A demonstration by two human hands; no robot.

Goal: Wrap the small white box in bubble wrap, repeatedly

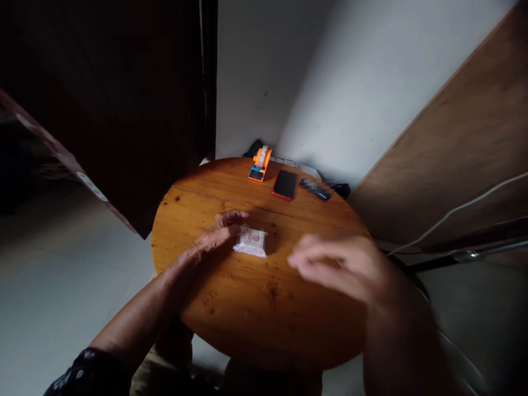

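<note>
A small clear plastic packet (251, 241) with white contents and a red mark lies near the middle of the round wooden table (231, 297). My left hand (218, 231) rests on the table right beside the packet's left edge, fingers loosely curled and touching it, not wrapped round it. My right hand (338, 264) hovers above the table to the right of the packet, blurred by motion, fingers stretched toward it and holding nothing.
At the table's far edge sit an orange and blue tape dispenser (259, 164), a red-cased phone (284, 185) and a dark small object (317, 189). A wooden board (462, 143) leans against the white wall on the right. A white cable (454, 212) crosses it.
</note>
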